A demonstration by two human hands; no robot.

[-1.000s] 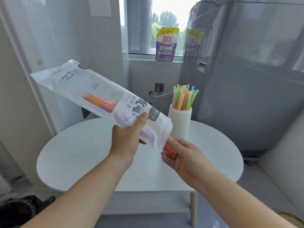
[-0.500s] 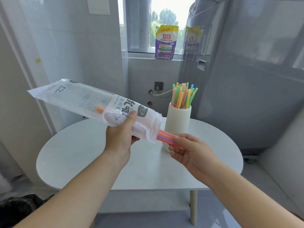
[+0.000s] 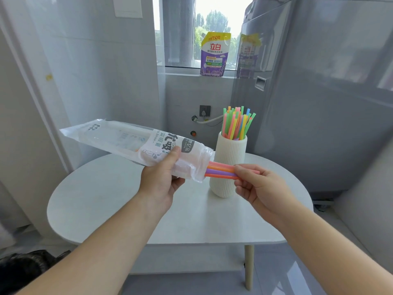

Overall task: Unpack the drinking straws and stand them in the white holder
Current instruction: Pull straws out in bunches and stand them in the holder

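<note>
Drawing small bunch of orange, pink and purple plastic straws [image 3: 221, 171] from crinkly clear printed bag [image 3: 136, 143], just in front of ribbed white holder [image 3: 230, 165] | right hand [image 3: 261, 189] pinching exposed straw ends | left hand [image 3: 161, 182] clamping bag near mouth | light, stiff, slippery; likely best pinched together near ends

Orange and purple straws [image 3: 221, 171] half out of plastic bag [image 3: 131, 143]; ribbed white holder [image 3: 230, 165] (upright) bristling with more.

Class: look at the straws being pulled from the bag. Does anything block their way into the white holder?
Partly. The held straws are partway inside the plastic bag, gripped by the left hand; the right hand pinches them. The white holder is crowded with standing straws, though its mouth is uncovered.
</note>
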